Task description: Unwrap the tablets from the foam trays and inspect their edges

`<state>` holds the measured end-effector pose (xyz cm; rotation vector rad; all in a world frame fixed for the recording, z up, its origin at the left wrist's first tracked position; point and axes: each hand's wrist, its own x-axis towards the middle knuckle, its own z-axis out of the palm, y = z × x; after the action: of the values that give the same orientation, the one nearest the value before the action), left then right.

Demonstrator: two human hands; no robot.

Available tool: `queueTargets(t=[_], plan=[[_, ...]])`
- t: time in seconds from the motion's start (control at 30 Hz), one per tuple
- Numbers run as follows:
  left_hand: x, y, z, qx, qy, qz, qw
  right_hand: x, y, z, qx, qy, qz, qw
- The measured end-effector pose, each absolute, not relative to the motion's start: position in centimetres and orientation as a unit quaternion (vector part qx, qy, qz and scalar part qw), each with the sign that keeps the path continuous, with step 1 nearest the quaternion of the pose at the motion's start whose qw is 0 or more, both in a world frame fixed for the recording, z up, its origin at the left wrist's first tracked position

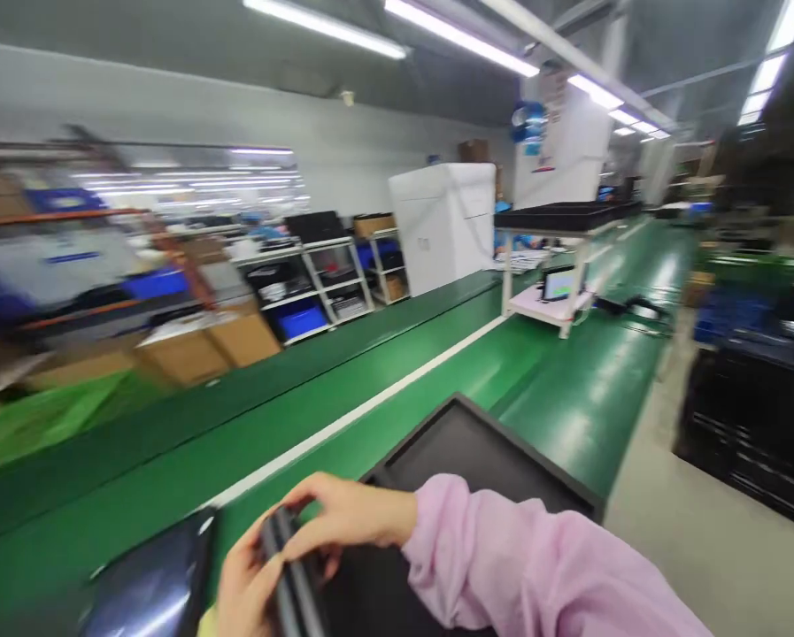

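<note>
Both of my hands are closed around a pair of dark, slim, flat pieces [298, 579] pressed side by side with their edges up; their exact kind is not clear. My left hand [241, 579] grips them from the left side. From the right, my right hand [334, 518], below a pink sleeve, has its thumb and fingers around their upper end. Under and beyond the hands lies a black shallow tray [476, 451]. To the left of my left hand is a glossy black panel [148, 579], partly cut off by the frame's lower edge.
A long green conveyor bench [397, 376] runs away to the right. Farther along it stands a white rack [508, 279] with black trays on top and a small lit screen [559, 284] below. Shelves, cardboard boxes [184, 349] and black crates [751, 433] flank the bench.
</note>
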<state>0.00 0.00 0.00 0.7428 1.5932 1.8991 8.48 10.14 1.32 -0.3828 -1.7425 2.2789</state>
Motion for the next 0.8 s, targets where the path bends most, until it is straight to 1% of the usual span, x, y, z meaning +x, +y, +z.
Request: queueTargets(t=[0.1,0.27,0.43,0.6,0.8], plan=[[0.6,-0.1,-0.2,0.219,0.557,0.746,0.293,8.6,10.0,1.3,-0.161,-0.607,0.765,0.144],[1.4,0.7,-0.6,0.229,0.497,0.783,0.295,9.3,9.9,2.0,-0.152,-0.62,0.759,0.13],[1.5,0.4,-1.2,0.266,0.451,0.785,0.332,9.9,10.0,2.6,-0.165,-0.631,0.749,0.118],[1.5,0.3,-1.5,0.303,0.422,0.788,0.33,10.5,10.3,2.8,-0.136,-0.66,0.734,0.085],[1.2,0.2,-1.5,0.324,0.422,0.779,0.331,10.5,10.6,2.4,-0.122,-0.659,0.736,0.092]])
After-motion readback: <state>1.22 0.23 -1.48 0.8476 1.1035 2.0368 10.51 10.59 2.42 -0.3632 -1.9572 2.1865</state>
